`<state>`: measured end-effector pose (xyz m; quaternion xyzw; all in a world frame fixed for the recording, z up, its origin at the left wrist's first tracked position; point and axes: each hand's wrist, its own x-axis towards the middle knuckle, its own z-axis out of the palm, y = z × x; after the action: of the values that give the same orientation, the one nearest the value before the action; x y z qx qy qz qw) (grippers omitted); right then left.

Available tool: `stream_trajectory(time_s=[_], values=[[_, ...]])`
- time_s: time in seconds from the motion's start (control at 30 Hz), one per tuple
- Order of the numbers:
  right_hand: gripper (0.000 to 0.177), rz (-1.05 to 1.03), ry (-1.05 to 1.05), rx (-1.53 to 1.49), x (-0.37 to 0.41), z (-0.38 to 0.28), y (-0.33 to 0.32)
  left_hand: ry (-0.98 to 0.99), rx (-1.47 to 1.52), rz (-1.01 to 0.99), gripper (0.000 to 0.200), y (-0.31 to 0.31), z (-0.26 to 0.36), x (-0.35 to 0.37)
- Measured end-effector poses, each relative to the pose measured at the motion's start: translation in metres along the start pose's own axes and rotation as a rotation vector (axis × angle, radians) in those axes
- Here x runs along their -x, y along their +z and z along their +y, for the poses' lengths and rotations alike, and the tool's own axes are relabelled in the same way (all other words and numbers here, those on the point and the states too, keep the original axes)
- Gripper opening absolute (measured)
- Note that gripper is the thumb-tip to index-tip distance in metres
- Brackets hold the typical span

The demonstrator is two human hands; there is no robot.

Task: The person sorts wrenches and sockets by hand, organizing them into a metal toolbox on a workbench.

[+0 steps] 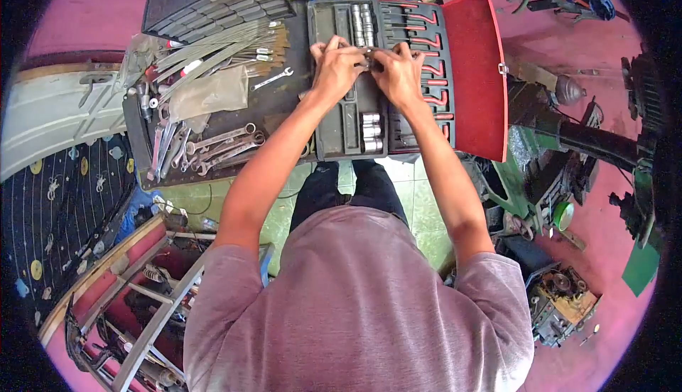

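My left hand (337, 69) and my right hand (398, 74) meet over the middle of an open tool case. Both have curled fingers, and their tips come together around a small greyish metal piece (369, 52), too covered to name. Below them lies the dark moulded tray (329, 126) of the case. Silver sockets (363, 24) stand in rows just beyond my fingers, and more sockets (371, 133) sit at the near end. Red-handled tools (433, 40) fill the section beside my right hand. The case's red lid (477, 72) is folded open to the right.
A combination wrench (273, 78) lies left of the case, near more wrenches (227, 147) and long metal strips (220, 47). A dark drawer cabinet (220, 5) stands behind them. A metal ladder frame (153, 328) is at lower left, machine parts (561, 303) at lower right.
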<state>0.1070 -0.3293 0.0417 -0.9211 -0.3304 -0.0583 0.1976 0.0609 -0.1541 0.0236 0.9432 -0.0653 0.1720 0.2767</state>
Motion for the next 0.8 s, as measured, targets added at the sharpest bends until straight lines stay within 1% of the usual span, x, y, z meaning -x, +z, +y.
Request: stream_trajectory(time_s=[0.13,0.27,0.33,0.37,0.43,0.63,0.8], values=[[0.036,-0.001,-0.001,0.022,-0.001,0.009,0.008,-0.016,-0.026,0.009,0.014,0.013,0.003,-0.005],[0.036,-0.02,-0.006,0.07,-0.003,0.012,0.013,-0.061,-0.03,0.009,0.014,0.022,0.007,-0.007],[0.037,-0.104,0.017,0.129,-0.005,0.007,0.009,-0.071,-0.07,0.024,0.014,0.025,0.008,-0.006],[0.037,-0.108,0.018,0.128,-0.005,0.006,0.01,-0.074,-0.069,0.021,0.014,0.026,0.009,-0.006],[0.036,-0.087,0.014,0.145,-0.007,0.005,0.014,-0.105,-0.06,0.029,0.017,0.029,0.008,-0.006],[0.035,-0.017,0.005,0.181,-0.008,0.001,0.016,-0.109,-0.059,0.022,0.022,0.034,0.004,-0.008],[0.033,-0.074,0.037,0.184,-0.012,0.0,0.012,-0.1,-0.08,0.006,0.023,0.036,0.002,-0.012]])
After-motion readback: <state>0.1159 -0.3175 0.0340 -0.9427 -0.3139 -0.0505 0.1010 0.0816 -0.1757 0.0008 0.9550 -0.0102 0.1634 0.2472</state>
